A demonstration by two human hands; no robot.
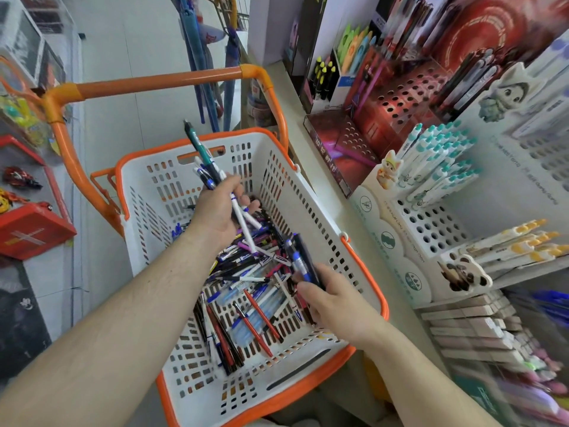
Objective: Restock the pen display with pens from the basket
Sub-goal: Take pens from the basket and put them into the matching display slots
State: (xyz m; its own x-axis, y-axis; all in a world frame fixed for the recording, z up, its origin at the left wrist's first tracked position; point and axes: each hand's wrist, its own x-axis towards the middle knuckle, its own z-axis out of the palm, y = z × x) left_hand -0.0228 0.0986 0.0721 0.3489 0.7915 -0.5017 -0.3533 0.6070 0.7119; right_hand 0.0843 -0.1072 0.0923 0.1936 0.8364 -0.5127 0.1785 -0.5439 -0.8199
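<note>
Left hand (215,214) grips a bundle of pens (209,171) fanning above its fist, over the basket (311,208). Loose pens (246,291) heaped below both hands. Right hand (332,297) pinches two dark pens (303,260); pen display (431,223) just right

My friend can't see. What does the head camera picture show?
Two hands hold pens over a white basket full of loose pens: the left hand grips a bunch, the right hand a few. Pen displays stand to the right.

Both hands, left hand (215,211) and right hand (331,298), hold pens above the basket (308,192).
</note>
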